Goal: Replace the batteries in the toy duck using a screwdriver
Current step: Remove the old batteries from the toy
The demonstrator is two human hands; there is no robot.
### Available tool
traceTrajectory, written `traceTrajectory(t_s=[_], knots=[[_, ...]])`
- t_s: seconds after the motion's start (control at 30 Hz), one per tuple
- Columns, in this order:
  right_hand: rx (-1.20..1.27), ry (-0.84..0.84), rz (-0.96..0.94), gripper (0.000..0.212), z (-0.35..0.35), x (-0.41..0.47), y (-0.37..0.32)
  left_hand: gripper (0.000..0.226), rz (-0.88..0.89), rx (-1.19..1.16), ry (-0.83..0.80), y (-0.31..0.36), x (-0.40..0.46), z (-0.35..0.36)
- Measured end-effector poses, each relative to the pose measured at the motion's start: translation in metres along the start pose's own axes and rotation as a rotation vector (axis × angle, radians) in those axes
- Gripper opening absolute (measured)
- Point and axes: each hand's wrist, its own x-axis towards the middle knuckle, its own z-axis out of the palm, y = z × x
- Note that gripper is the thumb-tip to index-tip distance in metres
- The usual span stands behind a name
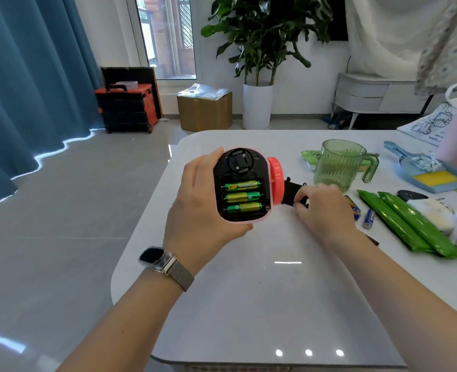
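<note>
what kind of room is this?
Probably a home living or dining room: a white table holding household clutter, a potted plant by the window, blue floor-length curtains and a white sideboard.

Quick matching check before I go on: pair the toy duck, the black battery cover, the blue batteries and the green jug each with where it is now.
Things:
1. toy duck
2. black battery cover
3. blue batteries
4. green jug

Places:
A. lying loose on the table, right of the right hand
B. in the grip of the left hand, base up, compartment open
C. standing on the table behind the right hand
D. on the table under the fingers of the right hand

Pairs: 1-B, 2-D, 3-A, 4-C
</note>
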Motion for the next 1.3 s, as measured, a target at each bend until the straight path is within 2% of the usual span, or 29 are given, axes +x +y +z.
traceTrajectory(t_s=[0.07, 0.23, 0.3, 0.4, 0.47, 0.57, 0.63, 0.77, 1.0, 1.07, 1.13, 1.23, 1.3], knots=[[-0.106, -0.056, 0.033, 0.021, 0.005, 0.001, 0.002, 0.110, 0.008, -0.001, -0.004, -0.002, 0.001, 0.000], [-0.155, -0.164, 0.047, 0.028, 0.005, 0.001, 0.003, 0.113, 0.000, 0.000, -0.011, -0.003, 0.003, -0.002], [-0.146, -0.126, 0.004, 0.028, 0.004, 0.002, 0.005, 0.113, -0.004, -0.007, -0.014, -0.002, 0.004, -0.001], [0.078, 0.090, -0.068, 0.023, -0.003, 0.000, 0.001, 0.113, -0.005, -0.017, -0.007, -0.001, 0.004, -0.002], [0.323, 0.160, -0.065, 0.021, -0.016, -0.006, -0.013, 0.113, -0.011, -0.031, 0.004, 0.000, 0.004, -0.003], [0.782, 0.095, -0.017, 0.022, -0.038, -0.023, -0.042, 0.114, -0.031, -0.081, 0.011, 0.002, 0.004, -0.007], [0.990, 0.031, -0.032, 0.032, -0.047, -0.035, -0.057, 0.113, -0.041, -0.110, 0.015, 0.005, 0.003, -0.008], [1.143, 0.000, -0.099, 0.049, -0.058, -0.051, -0.074, 0.112, -0.089, -0.153, 0.029, 0.009, 0.001, -0.011], [1.234, 0.044, -0.115, 0.037, -0.058, -0.060, -0.086, 0.114, -0.209, -0.281, 0.044, 0.014, -0.001, -0.010], [1.375, -0.024, -0.054, 0.034, -0.058, -0.061, -0.093, 0.115, -0.271, -0.382, 0.009, 0.016, -0.002, -0.010], [1.517, -0.114, 0.008, 0.035, -0.057, -0.060, -0.096, 0.107, -0.408, -0.612, -0.077, 0.018, -0.002, -0.015], [1.539, -0.133, 0.009, 0.037, -0.058, -0.058, -0.096, 0.064, -0.672, -1.034, -0.269, 0.024, 0.001, -0.024], [1.453, -0.115, -0.048, 0.038, -0.057, -0.057, -0.092, 0.052, -0.771, -1.140, -0.391, 0.026, 0.001, -0.027]])
